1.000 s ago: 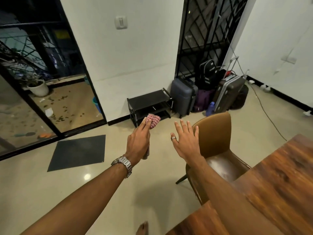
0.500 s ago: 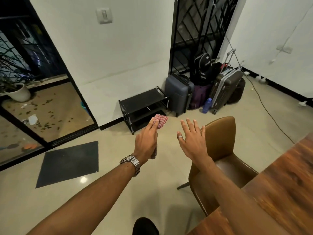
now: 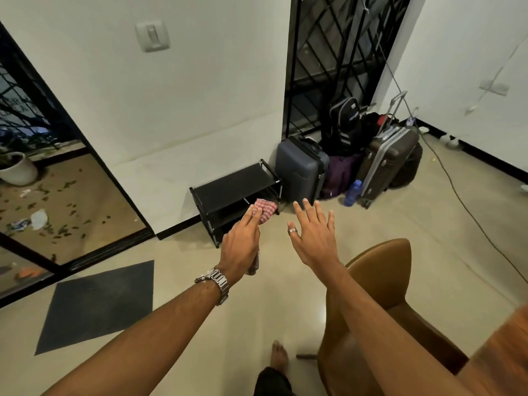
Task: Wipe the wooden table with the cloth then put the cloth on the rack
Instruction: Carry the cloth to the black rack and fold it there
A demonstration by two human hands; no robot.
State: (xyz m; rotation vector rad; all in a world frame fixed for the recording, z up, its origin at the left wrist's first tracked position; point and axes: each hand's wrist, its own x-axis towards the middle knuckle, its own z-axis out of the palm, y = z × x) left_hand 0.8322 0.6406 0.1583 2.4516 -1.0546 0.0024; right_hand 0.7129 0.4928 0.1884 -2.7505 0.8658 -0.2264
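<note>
The black rack (image 3: 234, 192) stands on the floor against the white wall, with a grey suitcase (image 3: 303, 167) just beside it. A corner of the wooden bench (image 3: 508, 347) is seen well apart from the rack, behind a brown chair (image 3: 380, 281). The left hand (image 3: 240, 247) is clenched on the red checked cloth (image 3: 265, 208), which is carried in the air short of the rack. The right hand (image 3: 314, 235) is spread and holds nothing. The cloth is judged light, soft and limp; a bunched grip suits it, and it should drape where laid.

Beside one black rack (image 3: 237, 185): two suitcases (image 3: 303, 168) (image 3: 385, 158), one blue bottle (image 3: 353, 192), one backpack (image 3: 343, 115); nearer, one checked cloth (image 3: 265, 208), two hands (image 3: 241, 247) (image 3: 315, 240), one chair (image 3: 383, 310).
</note>
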